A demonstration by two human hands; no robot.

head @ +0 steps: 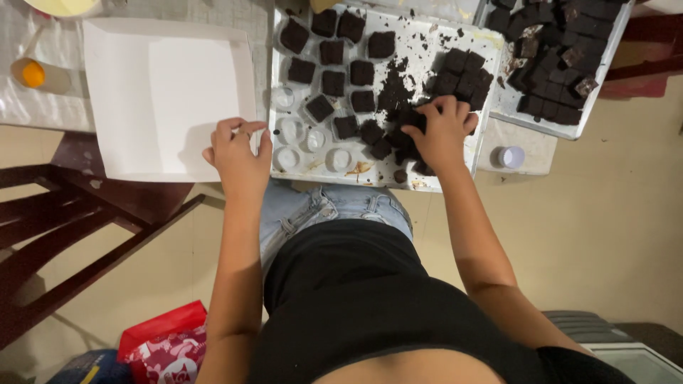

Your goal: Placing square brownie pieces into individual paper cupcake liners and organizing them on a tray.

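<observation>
Frame centre: right hand [442,135], fingers curled closed on a dark square brownie piece [411,119] in the white plastic tray [466,153]. Left hand [238,153], loosely curled, empty, touches the white cardboard box [163,99]. Picking step; next, carry leftward.

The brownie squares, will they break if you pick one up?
Probably they crumble easily: dark crumbs lie scattered over the white tray around the brownie squares. They look soft, so the right hand likely has to pinch gently. Being flat-sided blocks, they should sit still and not roll.
</observation>
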